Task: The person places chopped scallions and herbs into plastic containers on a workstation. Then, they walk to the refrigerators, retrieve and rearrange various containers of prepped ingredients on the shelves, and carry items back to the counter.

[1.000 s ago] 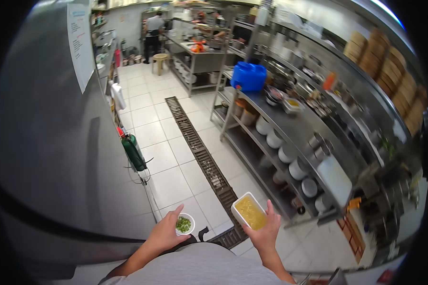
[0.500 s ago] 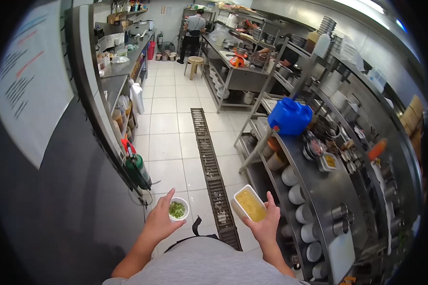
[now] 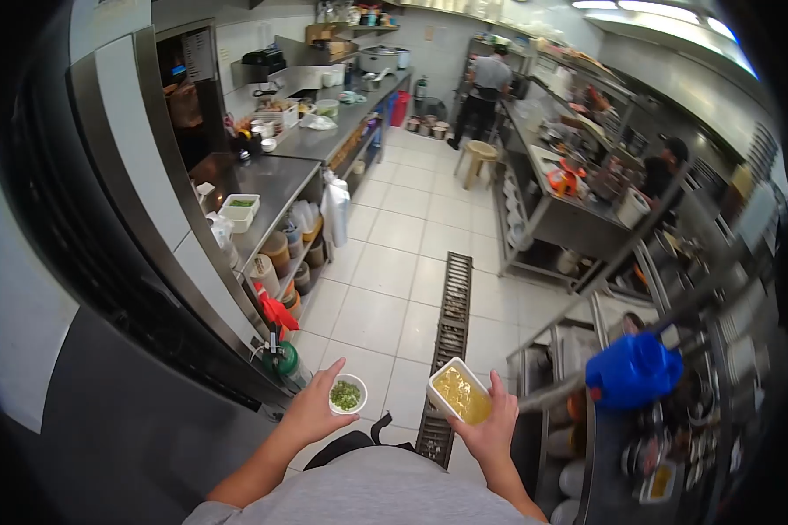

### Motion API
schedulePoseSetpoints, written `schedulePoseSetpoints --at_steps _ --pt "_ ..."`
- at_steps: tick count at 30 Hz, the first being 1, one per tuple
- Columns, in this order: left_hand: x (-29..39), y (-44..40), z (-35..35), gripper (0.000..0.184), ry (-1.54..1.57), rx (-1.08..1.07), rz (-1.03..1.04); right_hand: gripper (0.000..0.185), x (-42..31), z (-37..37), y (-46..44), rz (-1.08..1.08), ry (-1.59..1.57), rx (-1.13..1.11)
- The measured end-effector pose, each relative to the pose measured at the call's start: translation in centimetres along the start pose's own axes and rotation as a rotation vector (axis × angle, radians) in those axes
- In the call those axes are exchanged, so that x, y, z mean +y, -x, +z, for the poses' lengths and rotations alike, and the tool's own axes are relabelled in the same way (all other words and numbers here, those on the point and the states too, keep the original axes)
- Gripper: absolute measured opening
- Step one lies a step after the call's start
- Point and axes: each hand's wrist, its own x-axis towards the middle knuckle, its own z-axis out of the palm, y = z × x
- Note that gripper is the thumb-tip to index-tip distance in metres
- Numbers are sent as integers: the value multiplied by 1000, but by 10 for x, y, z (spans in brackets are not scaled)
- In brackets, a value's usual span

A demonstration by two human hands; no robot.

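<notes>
My left hand [image 3: 311, 409] is closed round a small white cup of chopped green onions [image 3: 346, 395], thumb and fingers on its sides. In my right hand [image 3: 492, 424] is a rectangular white tub of yellow liquid [image 3: 460, 391], gripped by its near right side. The tub tilts a little in the view and its surface shines. Both containers are held out in front of my body, apart from each other, above the tiled floor [image 3: 376, 315].
A floor drain grate [image 3: 453, 306] runs ahead. Steel counters [image 3: 293, 179] with shelves line the left, near a green fire extinguisher [image 3: 287, 360]. On the right stand a steel rack and a blue jug [image 3: 635, 369]. A stool [image 3: 480, 157] and a person [image 3: 484, 92] are farther back; another person [image 3: 665, 166] is at right.
My view has turned left and moved forward, so more of the left counter shows and the blue jug sits lower right. Both hands still hold their containers.
</notes>
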Motion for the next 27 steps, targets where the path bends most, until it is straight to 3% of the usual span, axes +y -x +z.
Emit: schedulePoseSetpoints --at_steps 4,8,12,17,22,27 --pt "-31 -90 -12 101 -2 142 -118 101 17 47 -116 -75 -49 -20" --pt "-68 -228 -33 100 36 141 -200 110 38 99 -252 -75 -70 9" --pt "-75 -374 -66 100 89 62 -92 106 48 135 -355 52 -74 -8" --pt "-96 -548 -72 99 181 153 62 108 76 188 -488 109 -85 -22" --pt "-124 -676 -81 101 167 131 8 106 101 249 -640 0 -52 -44" --pt "-162 -764 -115 101 165 210 -212 107 101 328 -805 -131 -96 -97"
